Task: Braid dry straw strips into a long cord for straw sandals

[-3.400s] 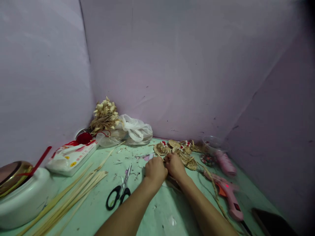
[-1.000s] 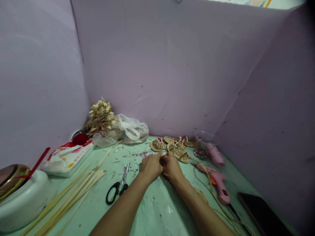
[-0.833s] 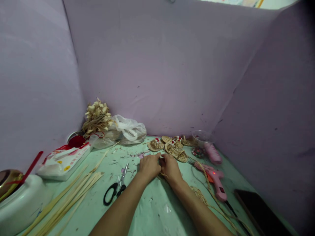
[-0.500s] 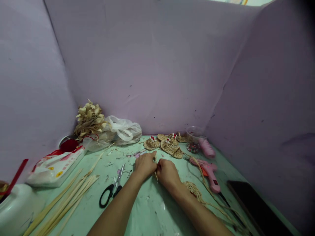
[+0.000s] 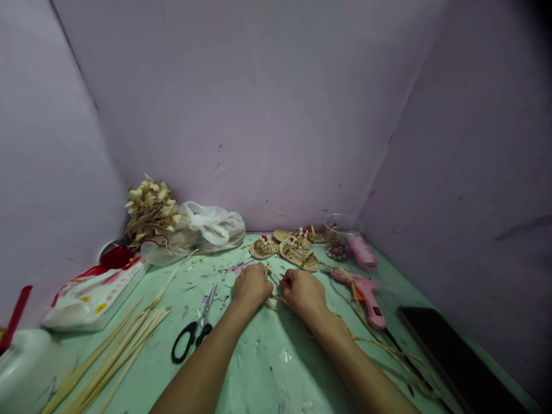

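Note:
Over the middle of the table, my left hand [image 5: 253,286] is closed on a piece of straw cord [image 5: 272,302], whose pale ends show above and below the fingers. A short gap to the right, my right hand [image 5: 303,292] pinches a strand of that cord, its fingers curled. Most of the held piece is hidden by my hands. More straw cord [image 5: 375,341] trails out from under my right forearm toward the lower right. Just beyond my hands lie small woven straw slippers [image 5: 302,257] with red and white beads.
Black-handled scissors [image 5: 194,333] and straw strips [image 5: 125,356] lie on the left. Behind them are a white packet [image 5: 97,302], dried husks [image 5: 150,210] and a plastic bag [image 5: 218,224]. On the right are a pink glue gun [image 5: 368,296], pink thread spool [image 5: 362,252], bead tub [image 5: 338,238] and dark flat slab [image 5: 448,351].
My hands have moved apart, the right one slightly to the right, opening a gap with cord showing in it. The view has shifted a little.

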Motion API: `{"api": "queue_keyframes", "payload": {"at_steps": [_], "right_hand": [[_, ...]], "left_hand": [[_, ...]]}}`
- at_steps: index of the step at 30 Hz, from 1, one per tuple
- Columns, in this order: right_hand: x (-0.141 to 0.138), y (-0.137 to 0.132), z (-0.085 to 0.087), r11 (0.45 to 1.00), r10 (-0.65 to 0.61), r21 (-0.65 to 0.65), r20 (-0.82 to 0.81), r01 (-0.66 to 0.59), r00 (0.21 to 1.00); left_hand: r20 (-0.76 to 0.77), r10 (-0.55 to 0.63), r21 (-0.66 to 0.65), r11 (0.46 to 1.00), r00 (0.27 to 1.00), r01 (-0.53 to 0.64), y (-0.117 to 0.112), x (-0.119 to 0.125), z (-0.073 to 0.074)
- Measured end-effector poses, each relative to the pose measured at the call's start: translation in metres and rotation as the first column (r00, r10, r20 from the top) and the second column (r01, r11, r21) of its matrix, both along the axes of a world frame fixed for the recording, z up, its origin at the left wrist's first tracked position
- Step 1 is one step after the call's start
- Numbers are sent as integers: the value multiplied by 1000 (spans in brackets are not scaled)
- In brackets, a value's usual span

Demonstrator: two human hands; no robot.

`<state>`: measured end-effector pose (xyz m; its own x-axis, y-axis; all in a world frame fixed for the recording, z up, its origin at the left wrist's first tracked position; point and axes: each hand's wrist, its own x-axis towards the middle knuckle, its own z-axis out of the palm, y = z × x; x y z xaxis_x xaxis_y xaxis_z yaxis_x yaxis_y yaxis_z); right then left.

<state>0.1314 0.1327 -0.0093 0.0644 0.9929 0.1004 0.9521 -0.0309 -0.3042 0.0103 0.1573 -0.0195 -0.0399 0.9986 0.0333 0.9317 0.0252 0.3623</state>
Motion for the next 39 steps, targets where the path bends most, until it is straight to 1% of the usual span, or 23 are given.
{"api": "queue_keyframes", "payload": {"at_steps": [3,5,6,7,9,11,12,13,14,15,16,17,18,20,22,24,26,28,30,31,34,37,39], "right_hand": [[3,3,-4,1000,-12,21,11,12,1000],[6,5,-5,999,-32,15,17,31,999],[8,6,-4,999,-37,6,18,37,999],[10,7,-2,999,-37,6,11,37,999],[13,8,5,998,-23,62,-38,26,999],[11,9,13,985,11,172,-171,19,985],[8,11,17,980,33,196,-277,23,960],[4,12,19,986,46,165,-411,25,910],[-1,14,20,998,35,66,-558,2,829],[-6,17,20,997,-26,-69,-696,-31,718],[-12,19,19,975,-128,-212,-793,-72,595],[-16,20,18,948,-215,-300,-846,-103,487],[-20,21,16,929,-287,-354,-874,-108,392],[-24,22,13,915,-360,-391,-902,-96,238],[-24,21,12,910,-382,-399,-913,-117,143],[-23,20,11,901,-382,-396,-918,-177,109],[-23,18,11,899,-358,-369,-929,-234,91],[-24,17,10,899,-335,-333,-941,-286,44],[-25,16,8,888,-337,-321,-942,-329,10],[-25,16,7,884,-342,-325,-940,-336,10],[-25,17,4,888,-356,-358,-932,-287,61],[-23,19,2,885,-383,-398,-918,-242,108],[-23,21,1,880,-382,-403,-915,-253,129]], "left_hand": [[119,-15,-21,1000,993,18,5,0,-3],[294,3,-73,997,956,19,8,-2,-5],[404,27,-109,994,914,19,9,-2,-6],[514,62,-151,988,856,19,9,-3,-5],[686,165,-260,965,709,27,9,-6,-2],[768,297,-394,918,567,53,9,-9,4],[778,355,-452,889,519,70,9,-11,8],[780,403,-500,861,479,89,11,-13,11],[784,441,-534,838,437,113,12,-15,14],[787,475,-562,815,395,140,13,-17,16],[788,506,-586,792,349,174,15,-18,18],[787,541,-607,764,297,218,16,-20,19],[780,580,-626,731,236,272,17,-21,20],[755,644,-637,673,126,376,19,-24,21],[725,687,-625,634,38,456,20,-26,20],[697,717,-610,607,-20,508,21,-26,19],[678,733,-594,589,-53,548,21,-26,18],[681,729,-578,594,-70,560,20,-25,17],[692,719,-579,604,-61,548,20,-24,17],[701,711,-578,607,-49,545,19,-23,17],[735,678,-565,608,6,558,18,-22,17],[780,621,-556,634,74,537,16,-23,19],[804,581,-553,649,128,523,15,-24,21]]}}
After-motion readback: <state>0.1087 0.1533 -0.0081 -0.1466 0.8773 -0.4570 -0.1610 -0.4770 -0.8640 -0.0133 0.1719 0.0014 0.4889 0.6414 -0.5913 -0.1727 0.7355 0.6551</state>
